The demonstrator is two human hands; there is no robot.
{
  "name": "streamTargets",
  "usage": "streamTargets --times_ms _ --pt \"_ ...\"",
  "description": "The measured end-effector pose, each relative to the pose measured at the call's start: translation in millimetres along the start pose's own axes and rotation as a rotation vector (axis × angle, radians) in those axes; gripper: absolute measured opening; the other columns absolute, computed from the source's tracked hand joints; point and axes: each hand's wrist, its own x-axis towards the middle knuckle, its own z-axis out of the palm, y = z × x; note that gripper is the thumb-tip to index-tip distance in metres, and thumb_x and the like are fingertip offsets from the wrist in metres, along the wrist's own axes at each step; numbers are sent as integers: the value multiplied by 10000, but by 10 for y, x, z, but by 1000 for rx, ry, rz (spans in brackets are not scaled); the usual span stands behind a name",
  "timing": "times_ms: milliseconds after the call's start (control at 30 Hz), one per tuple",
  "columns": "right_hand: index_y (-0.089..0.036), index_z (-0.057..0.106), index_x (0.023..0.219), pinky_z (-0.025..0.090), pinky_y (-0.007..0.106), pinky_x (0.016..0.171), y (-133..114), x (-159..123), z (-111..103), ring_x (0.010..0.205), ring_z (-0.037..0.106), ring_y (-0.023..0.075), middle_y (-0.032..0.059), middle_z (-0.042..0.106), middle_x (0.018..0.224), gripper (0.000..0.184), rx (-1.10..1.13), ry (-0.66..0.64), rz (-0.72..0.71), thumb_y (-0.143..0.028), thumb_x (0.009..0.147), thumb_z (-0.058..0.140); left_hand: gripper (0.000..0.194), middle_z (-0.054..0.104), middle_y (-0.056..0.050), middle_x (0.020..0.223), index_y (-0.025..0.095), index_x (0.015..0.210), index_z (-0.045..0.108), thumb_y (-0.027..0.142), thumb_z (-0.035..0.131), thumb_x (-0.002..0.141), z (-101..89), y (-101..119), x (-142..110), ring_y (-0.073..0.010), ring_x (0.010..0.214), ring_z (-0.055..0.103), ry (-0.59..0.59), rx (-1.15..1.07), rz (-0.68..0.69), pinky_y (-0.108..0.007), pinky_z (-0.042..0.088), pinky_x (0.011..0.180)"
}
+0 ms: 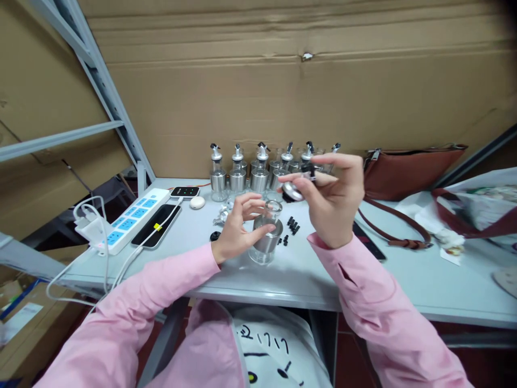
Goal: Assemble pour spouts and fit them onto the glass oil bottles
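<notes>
An open-topped glass bottle (pixel 265 247) with a steel sleeve stands upright near the front of the table. My left hand (pixel 241 229) grips it from the left, thumb across the sleeve and fingers by the neck. Raised to the right of the bottle, my right hand (pixel 333 196) is closed on a pourer cap (pixel 292 191) with a silver dome and a black spout part. The cap is tilted and apart from the bottle mouth. Several small black pieces (pixel 293 223) lie right of the bottle. Clear and silver parts (pixel 221 214) lie behind my left hand, partly hidden.
Several capped bottles (pixel 218 180) line the cardboard wall (pixel 242 81). On the left are a power strip (pixel 131 218), a phone (pixel 156 226), cables and a round white case (pixel 197 202). A brown bag (pixel 412 172) with its strap and another phone (pixel 369 242) lie right.
</notes>
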Motion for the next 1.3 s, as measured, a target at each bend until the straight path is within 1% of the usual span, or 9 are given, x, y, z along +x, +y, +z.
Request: streamTargets --times_ms 100,200,400,567,667,800,900,1067,1300 --pt "-250 496 975 578 283 584 19 -16 18 730 708 162 -43 634 738 220 -53 -87 -26 -305 806 627 568 608 -11 1001 289 1158 344 217 715 734 2 1 -10 -144 909 655 1 -19 -2 -271 522 777" --pt "-254 526 961 563 263 553 76 -33 61 705 698 148 -38 629 740 189 -89 -110 -17 -328 812 614 567 599 0 949 289 1164 342 220 712 740 0 2 -7 -144 909 649 -4 -19 5 -271 523 772" --pt "-250 550 966 562 276 586 82 -47 91 730 699 159 -28 661 775 188 -129 -177 -16 -313 804 621 562 589 20 901 300 1182 345 211 697 752 -6 -2 6 -137 899 643 -26 -10 53 -272 526 766" --pt "-242 566 968 554 286 590 112 -76 72 751 702 177 -6 690 807 198 -182 -179 -16 -333 802 622 564 587 16 898 308 1214 354 205 681 766 -11 1 13 -136 893 638 -38 9 71 -265 532 750" --pt "-242 582 971 549 280 587 139 -91 69 759 702 177 2 697 844 202 -212 -164 -46 -328 795 633 590 599 -16 1015 326 1248 355 205 678 769 -19 0 19 -135 899 630 -47 18 95 -266 539 742" --pt "-254 597 987 552 286 595 165 -118 67 730 694 171 -1 695 818 203 -239 -129 -91 -314 797 634 591 580 -45 1152 342 1271 378 215 673 774 -37 -11 20 -133 908 619 -60 55 113 -269 548 742" --pt "-261 600 1015 553 295 610 177 -134 58 709 684 166 3 693 825 207 -286 -121 -138 -290 810 618 573 596 -44 1126 340 1270 399 228 672 778 -47 -24 16 -140 913 618 -69 85 113 -272 552 741" --pt "-278 618 1004 521 258 557 170 -134 43 652 666 147 -11 693 799 196 -364 -139 -258 -264 809 621 538 610 -41 1085 324 1242 419 240 676 777 -48 -49 2 -140 912 621 -63 81 95 -254 550 723" --pt "-267 635 975 531 272 568 168 -153 66 647 670 156 -2 699 775 171 -400 -137 -166 -328 824 584 485 616 -38 1051 290 1196 438 249 676 775 -48 -31 5 -134 888 625 -57 87 101 -250 547 706"
